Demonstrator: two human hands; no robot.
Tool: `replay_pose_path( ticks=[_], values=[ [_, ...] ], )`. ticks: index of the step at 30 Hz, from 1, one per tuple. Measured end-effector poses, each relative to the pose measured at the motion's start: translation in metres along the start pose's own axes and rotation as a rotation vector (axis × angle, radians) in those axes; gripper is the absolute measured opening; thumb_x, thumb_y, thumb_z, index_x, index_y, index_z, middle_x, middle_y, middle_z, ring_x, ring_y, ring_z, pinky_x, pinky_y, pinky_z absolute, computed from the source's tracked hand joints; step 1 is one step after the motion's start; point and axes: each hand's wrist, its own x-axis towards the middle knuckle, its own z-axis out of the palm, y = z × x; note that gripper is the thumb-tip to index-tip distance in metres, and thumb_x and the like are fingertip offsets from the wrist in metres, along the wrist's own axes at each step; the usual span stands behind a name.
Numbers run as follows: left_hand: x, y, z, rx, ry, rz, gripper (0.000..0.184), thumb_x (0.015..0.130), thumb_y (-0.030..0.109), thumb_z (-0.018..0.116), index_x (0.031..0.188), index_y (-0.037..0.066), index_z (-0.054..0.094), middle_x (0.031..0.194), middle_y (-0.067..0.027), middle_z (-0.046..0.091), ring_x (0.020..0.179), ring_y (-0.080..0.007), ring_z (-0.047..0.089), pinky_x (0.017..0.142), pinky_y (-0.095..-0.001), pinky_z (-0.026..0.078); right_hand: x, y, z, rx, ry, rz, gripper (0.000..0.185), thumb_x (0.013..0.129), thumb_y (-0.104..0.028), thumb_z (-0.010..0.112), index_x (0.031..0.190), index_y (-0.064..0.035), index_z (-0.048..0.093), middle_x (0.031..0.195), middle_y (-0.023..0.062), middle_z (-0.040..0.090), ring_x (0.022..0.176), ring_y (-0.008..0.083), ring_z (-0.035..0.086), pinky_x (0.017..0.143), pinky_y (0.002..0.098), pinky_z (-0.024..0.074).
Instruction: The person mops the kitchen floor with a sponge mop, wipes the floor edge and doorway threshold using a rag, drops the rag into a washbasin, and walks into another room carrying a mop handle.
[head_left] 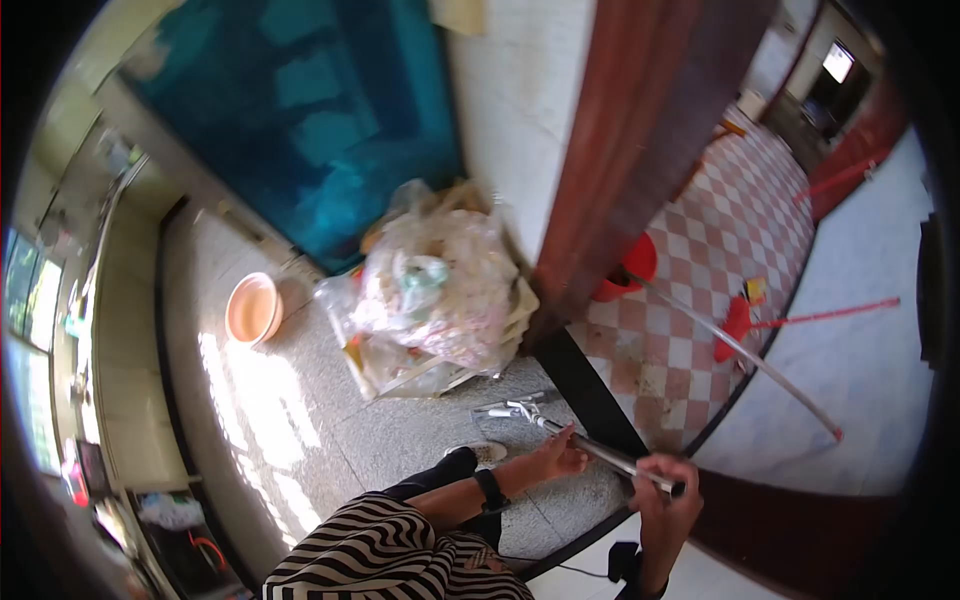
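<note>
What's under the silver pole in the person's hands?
Grey speckled floor shows beneath the head end of the silver pole, and a dark strip reaches the shaft. What lies directly below the left hand and right hand is covered and can't be seen.

Two hands: one left hand (562, 458), one right hand (668, 497). Black wrist-worn devices (491, 490): two. Silver-poled mop (612, 459): one. Red-tipped metal pole (745, 352): one. Red bucket (643, 258): one. Orange basin (254, 309): one. Red long-handled sweeping tool (735, 322): one. Shoe (488, 453): one visible. Striped top (350, 550): one. Plastic bag heap (430, 290): one, individual bags too jumbled to count.
</note>
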Motion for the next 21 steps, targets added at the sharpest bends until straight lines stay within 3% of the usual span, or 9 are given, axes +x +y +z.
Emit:
replay_pose_path(
  ticks=[3, 5, 7, 11, 15, 17, 18, 20, 21],
  values=[
    [-0.043, 0.042, -0.034, 0.241, -0.089, 0.193, 0.035, 0.082, 0.041, 0.049, 0.088, 0.006, 0.047, 0.081, -0.0161, 0.059, 0.070, -0.0232, 0.057, 0.061, -0.0320, 0.046, 0.039, -0.011, 0.050, 0.060, -0.230, -0.044, 0.021, 0.074, -0.004, 0.057, 0.089, -0.0014, 0.044, 0.081, 0.0071, 0.055, 0.047, 0.0069, 0.046, 0.041, 0.0191, 0.0377],
    [-0.098, 0.065, -0.065, 0.595, 0.114, 0.485, 0.033, 0.080, 0.038, 0.051, 0.090, 0.007, 0.046, 0.081, -0.0141, 0.059, 0.070, -0.0203, 0.057, 0.063, -0.0304, 0.047, 0.059, -0.019, 0.090, 0.023, -0.277, -0.140, 0.026, 0.076, -0.010, 0.058, 0.097, -0.0005, 0.045, 0.079, 0.0055, 0.054, 0.045, 0.0064, 0.045, 0.040, 0.0184, 0.0371],
    [-0.156, 0.077, -0.121, 0.544, 0.175, 0.657, 0.032, 0.079, 0.036, 0.054, 0.090, 0.006, 0.047, 0.082, -0.0130, 0.059, 0.067, -0.0181, 0.056, 0.062, -0.0302, 0.048, 0.083, -0.028, 0.124, 0.066, -0.314, -0.208, 0.036, 0.079, -0.017, 0.057, 0.107, 0.0007, 0.045, 0.077, 0.0038, 0.053, 0.046, 0.0059, 0.046, 0.038, 0.0180, 0.0367],
    [-0.275, 0.063, -0.233, 0.290, 0.639, 0.791, 0.030, 0.079, 0.032, 0.054, 0.091, 0.006, 0.045, 0.078, -0.0132, 0.058, 0.060, -0.0199, 0.056, 0.055, -0.0331, 0.049, 0.129, -0.032, 0.179, 0.047, -0.322, -0.282, 0.041, 0.080, -0.021, 0.055, 0.113, 0.0011, 0.043, 0.074, 0.0036, 0.052, 0.048, 0.0067, 0.049, 0.039, 0.0181, 0.0412],
    [-0.378, -0.009, -0.329, -0.100, 0.829, 1.035, 0.026, 0.080, 0.028, 0.052, 0.089, 0.004, 0.043, 0.073, -0.0135, 0.056, 0.054, -0.0177, 0.055, 0.049, -0.0302, 0.049, 0.149, 0.013, 0.205, -0.051, -0.380, -0.292, 0.052, 0.080, -0.013, 0.051, 0.127, -0.0047, 0.030, 0.073, 0.0061, 0.055, 0.048, 0.0095, 0.051, 0.037, 0.0210, 0.0435],
    [-0.406, -0.058, -0.379, -0.259, 0.973, 1.006, 0.021, 0.081, 0.024, 0.051, 0.085, 0.005, 0.044, 0.071, -0.0130, 0.055, 0.052, -0.0186, 0.054, 0.047, -0.0300, 0.048, 0.136, 0.041, 0.212, -0.147, -0.355, -0.184, 0.054, 0.080, -0.014, 0.050, 0.129, -0.0102, 0.028, 0.062, 0.0031, 0.049, 0.041, 0.0109, 0.048, 0.032, 0.0235, 0.0407],
    [-0.398, -0.100, -0.421, -0.320, 0.932, 1.239, 0.021, 0.079, 0.025, 0.053, 0.081, 0.005, 0.045, 0.068, -0.0128, 0.054, 0.049, -0.0195, 0.053, 0.045, -0.0291, 0.046, 0.118, 0.048, 0.215, -0.291, -0.417, -0.122, 0.052, 0.079, -0.015, 0.049, 0.128, -0.0111, 0.030, 0.056, 0.0019, 0.045, 0.037, 0.0113, 0.045, 0.030, 0.0237, 0.0391],
    [-0.420, -0.153, -0.432, -0.599, 0.926, 1.194, 0.020, 0.078, 0.021, 0.053, 0.078, 0.003, 0.046, 0.061, -0.0142, 0.052, 0.044, -0.0216, 0.050, 0.036, -0.0302, 0.041, 0.095, 0.082, 0.229, -0.429, -0.765, 0.165, 0.040, 0.078, -0.013, 0.047, 0.117, -0.0069, 0.040, 0.052, 0.0036, 0.045, 0.035, 0.0138, 0.046, 0.030, 0.0258, 0.0391],
    [-0.385, -0.181, -0.521, -0.777, 1.104, 0.960, 0.019, 0.078, 0.018, 0.053, 0.076, 0.001, 0.046, 0.058, -0.0142, 0.051, 0.041, -0.0215, 0.048, 0.033, -0.0317, 0.038, 0.066, 0.082, 0.233, -0.501, -0.961, 0.123, 0.038, 0.078, -0.012, 0.048, 0.114, -0.0028, 0.041, 0.053, 0.0066, 0.049, 0.037, 0.0170, 0.051, 0.031, 0.0281, 0.0407]
  ],
)
